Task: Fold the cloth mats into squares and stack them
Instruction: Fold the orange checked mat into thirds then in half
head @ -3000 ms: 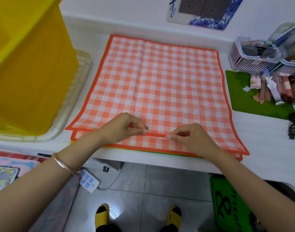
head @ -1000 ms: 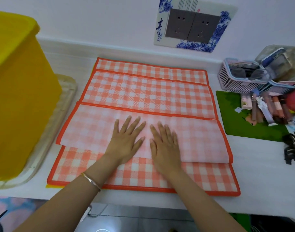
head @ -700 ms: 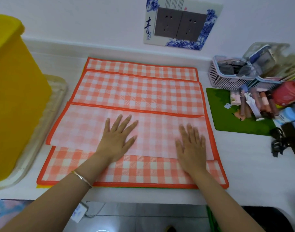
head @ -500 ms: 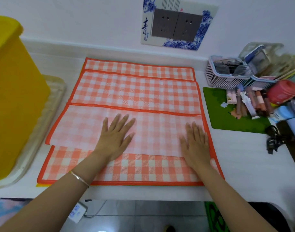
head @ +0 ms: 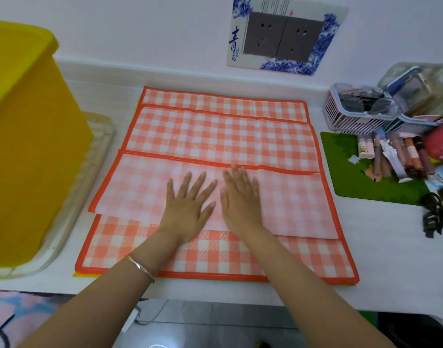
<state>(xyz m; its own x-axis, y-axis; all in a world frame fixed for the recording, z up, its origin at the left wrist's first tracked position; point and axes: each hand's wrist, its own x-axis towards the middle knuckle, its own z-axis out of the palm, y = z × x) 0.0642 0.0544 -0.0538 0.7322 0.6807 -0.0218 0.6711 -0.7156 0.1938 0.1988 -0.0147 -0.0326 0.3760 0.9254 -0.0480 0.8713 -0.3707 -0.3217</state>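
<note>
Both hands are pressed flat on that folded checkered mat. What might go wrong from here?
The folded flap lies skewed, its near left corner jutting past the mat below; pressing now may set a crooked crease, not a neat square. Several checkered mats lie loosely layered, so sweeping the left hand and right hand outward might drag the lower ones out of line.
</note>
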